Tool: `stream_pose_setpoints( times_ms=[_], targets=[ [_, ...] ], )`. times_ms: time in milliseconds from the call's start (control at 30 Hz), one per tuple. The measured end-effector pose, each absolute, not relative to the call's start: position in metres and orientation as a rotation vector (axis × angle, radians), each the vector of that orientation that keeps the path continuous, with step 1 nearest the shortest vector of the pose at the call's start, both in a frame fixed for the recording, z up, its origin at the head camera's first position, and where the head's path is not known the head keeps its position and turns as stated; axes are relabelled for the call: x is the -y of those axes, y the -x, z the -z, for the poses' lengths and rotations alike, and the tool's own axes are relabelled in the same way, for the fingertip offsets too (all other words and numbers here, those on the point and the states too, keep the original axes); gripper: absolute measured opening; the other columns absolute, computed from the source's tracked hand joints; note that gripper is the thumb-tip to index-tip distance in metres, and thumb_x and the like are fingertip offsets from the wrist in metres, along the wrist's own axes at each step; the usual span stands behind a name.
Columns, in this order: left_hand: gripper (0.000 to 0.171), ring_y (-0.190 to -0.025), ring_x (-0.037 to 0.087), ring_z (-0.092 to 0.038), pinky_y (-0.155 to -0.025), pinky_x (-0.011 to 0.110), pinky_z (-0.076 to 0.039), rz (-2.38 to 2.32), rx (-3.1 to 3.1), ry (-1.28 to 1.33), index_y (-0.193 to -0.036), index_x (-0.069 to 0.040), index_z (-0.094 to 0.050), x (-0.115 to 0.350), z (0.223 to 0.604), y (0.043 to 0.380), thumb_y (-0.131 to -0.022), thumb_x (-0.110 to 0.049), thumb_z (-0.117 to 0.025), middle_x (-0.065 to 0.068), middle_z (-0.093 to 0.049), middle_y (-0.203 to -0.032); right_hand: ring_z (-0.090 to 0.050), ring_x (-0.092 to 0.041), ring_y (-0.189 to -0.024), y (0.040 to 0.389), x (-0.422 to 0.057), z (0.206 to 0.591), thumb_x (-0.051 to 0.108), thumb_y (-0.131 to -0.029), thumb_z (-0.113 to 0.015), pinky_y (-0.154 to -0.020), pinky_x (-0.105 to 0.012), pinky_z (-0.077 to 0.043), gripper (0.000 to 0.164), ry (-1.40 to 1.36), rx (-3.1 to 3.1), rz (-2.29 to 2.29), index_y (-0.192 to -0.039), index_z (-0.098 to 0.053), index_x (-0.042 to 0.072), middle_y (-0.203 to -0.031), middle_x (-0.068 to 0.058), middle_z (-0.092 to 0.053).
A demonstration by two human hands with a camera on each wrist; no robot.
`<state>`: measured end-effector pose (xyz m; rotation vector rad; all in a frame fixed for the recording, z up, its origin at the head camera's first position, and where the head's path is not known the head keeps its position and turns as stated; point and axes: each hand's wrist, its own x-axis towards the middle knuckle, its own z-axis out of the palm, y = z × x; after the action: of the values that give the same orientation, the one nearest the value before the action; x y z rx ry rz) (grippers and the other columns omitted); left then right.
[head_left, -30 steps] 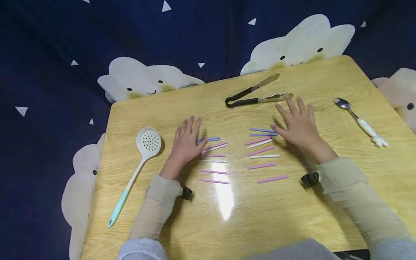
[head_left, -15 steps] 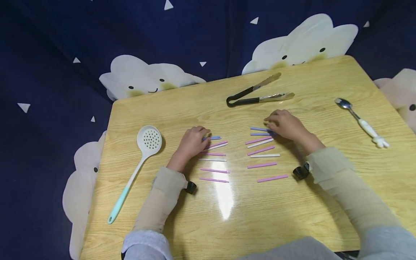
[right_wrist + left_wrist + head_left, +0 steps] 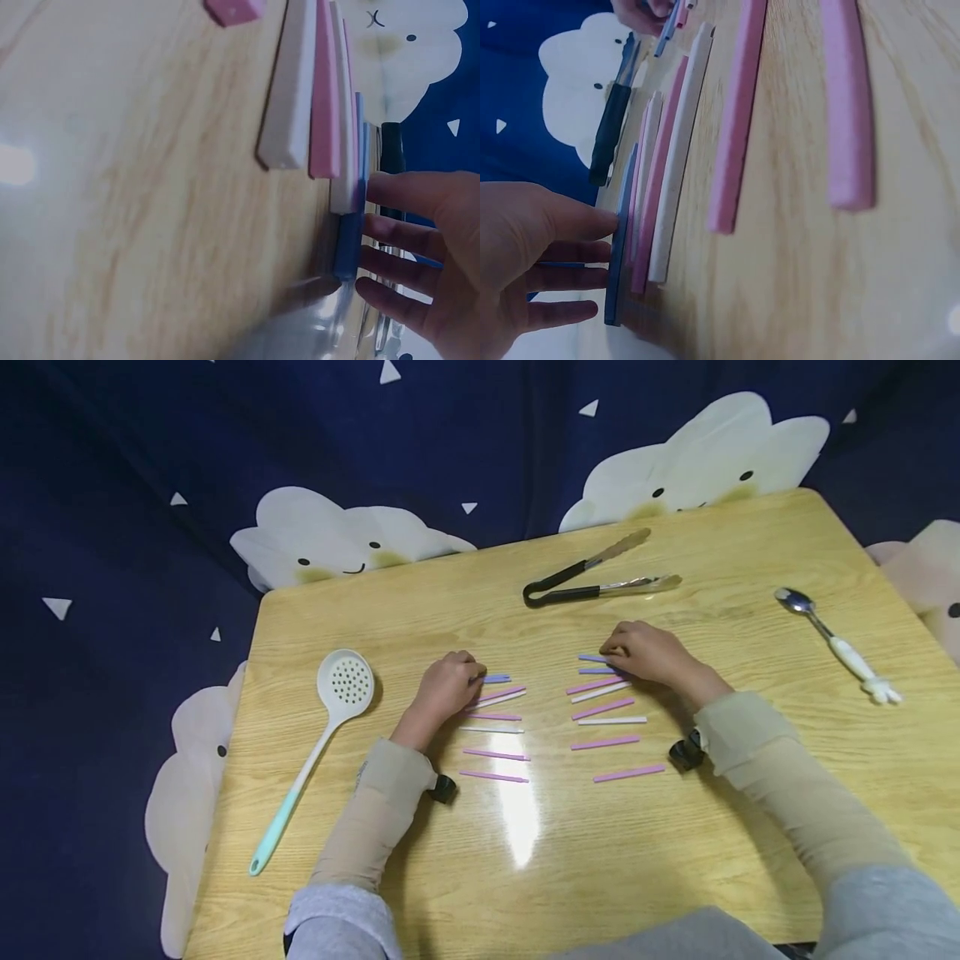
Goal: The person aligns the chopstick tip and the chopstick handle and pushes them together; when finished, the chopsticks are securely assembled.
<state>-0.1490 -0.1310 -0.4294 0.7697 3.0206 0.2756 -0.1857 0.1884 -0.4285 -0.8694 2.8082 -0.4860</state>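
Note:
Two matching columns of thin pink, white and blue sticks lie on the wooden table (image 3: 562,860). At the far end of the left column, my left hand (image 3: 446,685) holds a blue stick (image 3: 619,247) near its outer end, thumb and fingertips meeting its edge. My right hand (image 3: 647,653) does likewise at the far end of the right column, its fingers bent over a blue stick (image 3: 349,247). Closer to me come white sticks (image 3: 612,721) and pink sticks (image 3: 628,773), flat and roughly parallel. The hands partly cover the outer ends of the far sticks.
Black-handled tongs (image 3: 558,597) lie spread beyond the right column. A white slotted skimmer (image 3: 345,683) with a mint handle lies at the left, and a spoon (image 3: 843,652) with a white handle at the right. A dark blue cloud-patterned curtain (image 3: 480,435) hangs behind the table.
Both hands have come down from spread fingers to bent fingers at the blue sticks. The right hand has moved left and toward me. The sticks look unmoved.

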Motion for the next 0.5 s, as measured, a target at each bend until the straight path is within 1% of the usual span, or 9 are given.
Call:
stream_pose_setpoints(
  times_ms=[233, 400, 500],
  targets=[
    [0.014, -0.087, 0.020, -0.059, -0.072, 0.030, -0.050, -0.276, -3.046, -0.740, -0.094, -0.010, -0.071, 0.1295, 0.4311, 0.1489, -0.084, -0.014, -0.062, 0.006, -0.064, -0.100, -0.055, -0.029, -0.087, 0.1854, -0.1867, 0.4274, 0.011, -0.081, -0.064, -0.070, -0.044, -0.047, 0.017, 0.920, -2.828, 0.423, -0.096, -0.068, 0.006, -0.095, -0.011, -0.058],
    [0.011, -0.085, 0.020, -0.059, -0.070, 0.029, -0.050, -0.280, -3.063, -0.707, -0.088, -0.007, -0.070, 0.1281, 0.4317, 0.1481, -0.083, -0.013, -0.063, 0.006, -0.064, -0.097, -0.055, -0.028, -0.087, 0.1843, -0.1868, 0.4277, 0.013, -0.080, -0.066, -0.068, -0.043, -0.047, 0.017, 0.915, -2.847, 0.413, -0.095, -0.068, 0.007, -0.094, -0.010, -0.058],
    [0.009, -0.084, 0.020, -0.058, -0.068, 0.029, -0.050, -0.321, -3.049, -0.657, -0.086, -0.007, -0.069, 0.1277, 0.4311, 0.1469, -0.082, -0.013, -0.063, 0.005, -0.064, -0.096, -0.054, -0.027, -0.084, 0.1844, -0.1872, 0.4288, 0.014, -0.080, -0.066, -0.065, -0.042, -0.047, 0.015, 0.908, -2.839, 0.418, -0.093, -0.067, 0.007, -0.092, -0.009, -0.057]
  ],
)
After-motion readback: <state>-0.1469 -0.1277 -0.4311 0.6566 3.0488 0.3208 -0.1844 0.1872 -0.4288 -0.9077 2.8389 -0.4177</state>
